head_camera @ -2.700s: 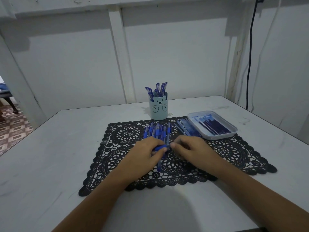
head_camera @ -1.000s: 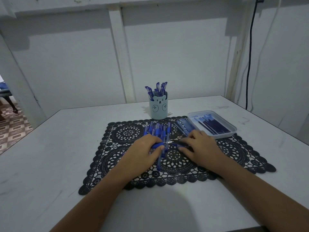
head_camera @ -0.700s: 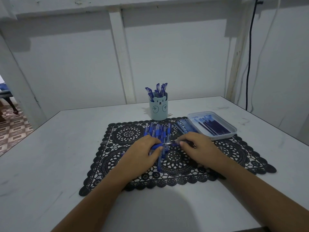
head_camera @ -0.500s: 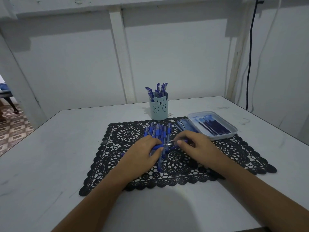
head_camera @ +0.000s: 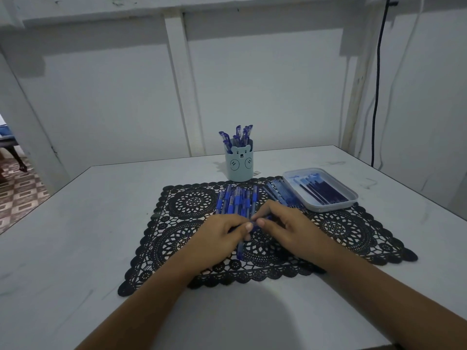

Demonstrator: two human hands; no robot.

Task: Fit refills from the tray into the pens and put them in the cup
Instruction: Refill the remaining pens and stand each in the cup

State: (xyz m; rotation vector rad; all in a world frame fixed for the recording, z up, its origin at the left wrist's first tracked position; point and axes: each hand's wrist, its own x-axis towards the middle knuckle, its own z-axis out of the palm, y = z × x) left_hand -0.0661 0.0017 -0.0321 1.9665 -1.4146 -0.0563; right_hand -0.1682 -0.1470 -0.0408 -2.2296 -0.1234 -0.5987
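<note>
A pale wall with a white upright post stands behind the desk (head_camera: 88, 236), and a dark cable (head_camera: 376, 97) hangs down it on the right. To the far left there is a strip of patterned floor. On the desk lies a black lace mat (head_camera: 341, 231), and both my forearms reach across its near edge.

My left grip (head_camera: 219, 238) and right grip (head_camera: 288, 228) meet over the middle of the mat, thumb tips almost touching. Between them I hold a blue pen (head_camera: 254, 224) lying crosswise. The left fingers are curled round one end and the right fingertips pinch the other. Most of it is hidden by my fingers, so I cannot tell whether a refill is in it. A second blue pen barrel (head_camera: 239, 248) sticks out toward me from under my left fingers. I cannot tell whether I hold it or it only lies on the mat.

Just beyond my knuckles a row of loose pens (head_camera: 236, 199) lies side by side on the mat, pointing away from me. To their right a bundle of paler blue sticks (head_camera: 280, 193) lies slanted beside the tray (head_camera: 328, 208). The tray sits at the mat's far right corner, partly on the lace, and holds dark refills (head_camera: 323, 192) lying together.

The cup (head_camera: 240, 165), light blue with a bear face, stands upright on the desk just past the far edge of the mat. Several capped pens (head_camera: 238, 135) stand in it.
</note>
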